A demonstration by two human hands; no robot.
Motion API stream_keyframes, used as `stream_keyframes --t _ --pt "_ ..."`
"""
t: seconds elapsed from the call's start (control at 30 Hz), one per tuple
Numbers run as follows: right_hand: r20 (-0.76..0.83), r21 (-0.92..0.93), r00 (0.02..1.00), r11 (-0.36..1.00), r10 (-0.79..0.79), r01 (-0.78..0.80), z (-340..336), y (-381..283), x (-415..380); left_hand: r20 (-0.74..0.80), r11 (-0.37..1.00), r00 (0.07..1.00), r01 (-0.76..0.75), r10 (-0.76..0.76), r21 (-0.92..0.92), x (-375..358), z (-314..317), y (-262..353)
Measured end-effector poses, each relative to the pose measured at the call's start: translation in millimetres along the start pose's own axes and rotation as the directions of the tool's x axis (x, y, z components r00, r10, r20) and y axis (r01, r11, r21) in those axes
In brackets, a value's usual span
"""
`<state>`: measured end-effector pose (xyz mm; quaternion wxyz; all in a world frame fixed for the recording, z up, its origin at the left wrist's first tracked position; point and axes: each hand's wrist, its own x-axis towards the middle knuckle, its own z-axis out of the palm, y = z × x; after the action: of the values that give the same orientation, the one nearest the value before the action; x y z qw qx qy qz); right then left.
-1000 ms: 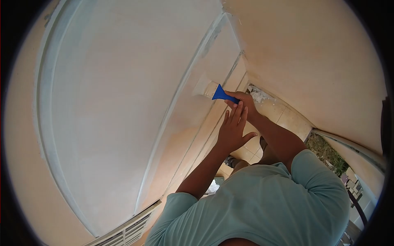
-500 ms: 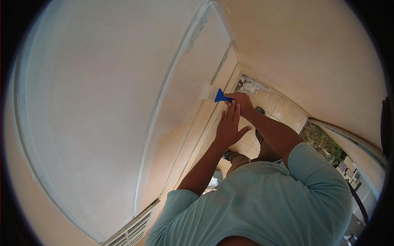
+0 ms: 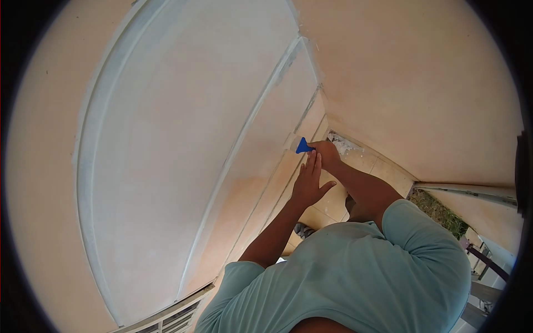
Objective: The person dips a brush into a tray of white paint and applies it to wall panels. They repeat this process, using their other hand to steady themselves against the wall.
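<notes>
My right hand point(image 3: 327, 156) is wrapped round the blue handle of a putty knife point(image 3: 303, 146). Its pale, wide blade points left and lies against the lower part of the painted wall point(image 3: 259, 145), close to a horizontal groove; the blade's exact edge is hard to make out. Just below, my left hand point(image 3: 312, 186) is held out flat, thumb spread, with its fingertips at the fingers of my right hand. Nothing is gripped in the left hand. Pale whitish patches cover the wall panel, which has a raised white ridge running along it.
A plain peach wall point(image 3: 405, 83) meets the panel at a corner on the right. Whitish debris point(image 3: 344, 143) lies on the tiled floor point(image 3: 363, 161) in that corner. A louvred vent point(image 3: 177, 317) is low on the left, and grass point(image 3: 438, 213) shows through an opening at right.
The view has shifted, so the wall appears further right and lower. Both hands and the putty knife sit slightly lower in the picture, with the same hold.
</notes>
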<state>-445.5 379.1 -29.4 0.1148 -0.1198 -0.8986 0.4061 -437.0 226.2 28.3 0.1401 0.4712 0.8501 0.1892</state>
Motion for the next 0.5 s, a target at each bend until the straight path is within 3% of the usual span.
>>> stream_keyframes --t 0.1,0.17,0.3,0.4,0.5 --pt "0.01 -0.018 1.0 1.0 -0.024 0.024 -21 -29 -2 -0.037 0.999 0.999 -0.025 0.026 0.027 -10 -22 12" --pt "-0.066 0.103 0.996 0.993 -0.056 0.062 -31 -46 -8 -0.058 0.999 0.998 -0.037 0.039 0.035 -16 -32 19" --pt "-0.189 0.152 0.968 0.969 -0.165 0.195 -44 -71 -7 -0.151 0.981 0.978 -0.125 0.146 0.145 -26 -59 27" --pt "-0.181 0.178 0.976 0.971 -0.124 0.157 -56 -84 -7 -0.16 0.972 0.971 -0.15 0.179 0.182 -32 -81 44" --pt "-0.185 0.333 0.979 0.932 -0.08 0.139 -77 -99 -17 -0.167 0.961 0.962 -0.177 0.214 0.214 -36 -97 62"
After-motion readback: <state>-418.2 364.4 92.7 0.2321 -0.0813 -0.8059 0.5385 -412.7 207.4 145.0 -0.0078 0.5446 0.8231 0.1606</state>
